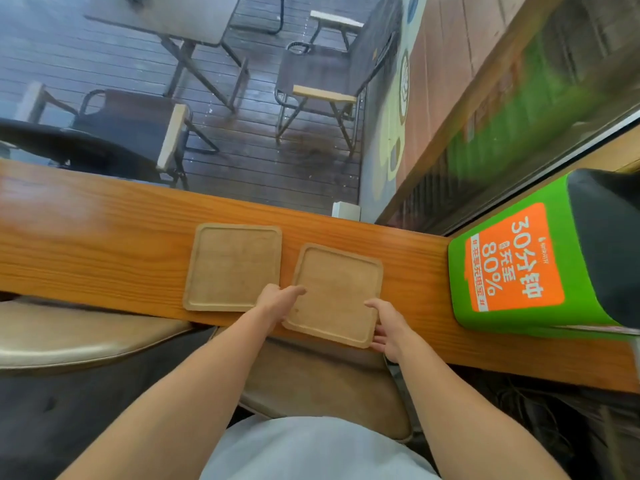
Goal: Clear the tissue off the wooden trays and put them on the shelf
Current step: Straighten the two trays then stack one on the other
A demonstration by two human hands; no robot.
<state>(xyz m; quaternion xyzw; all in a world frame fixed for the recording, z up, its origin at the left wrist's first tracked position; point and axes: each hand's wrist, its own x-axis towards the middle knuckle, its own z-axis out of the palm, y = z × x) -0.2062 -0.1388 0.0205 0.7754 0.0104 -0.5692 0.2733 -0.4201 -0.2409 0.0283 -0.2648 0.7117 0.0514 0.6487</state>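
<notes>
Two square wooden trays lie side by side on a long wooden counter (104,244). The left tray (232,266) lies flat, with no hand on it. The right tray (337,289) sits turned a little, its near corner over the counter's front edge. My left hand (277,301) grips its left near edge, thumb on top. My right hand (388,329) holds its right near corner, thumb on the rim and fingers under. No tissue shows on either tray.
A green and orange box (512,265) with a black top stands on the counter at the right. A padded stool (79,337) sits below the counter at left. Behind the glass are a table (180,19) and folding chairs (322,84) on a deck.
</notes>
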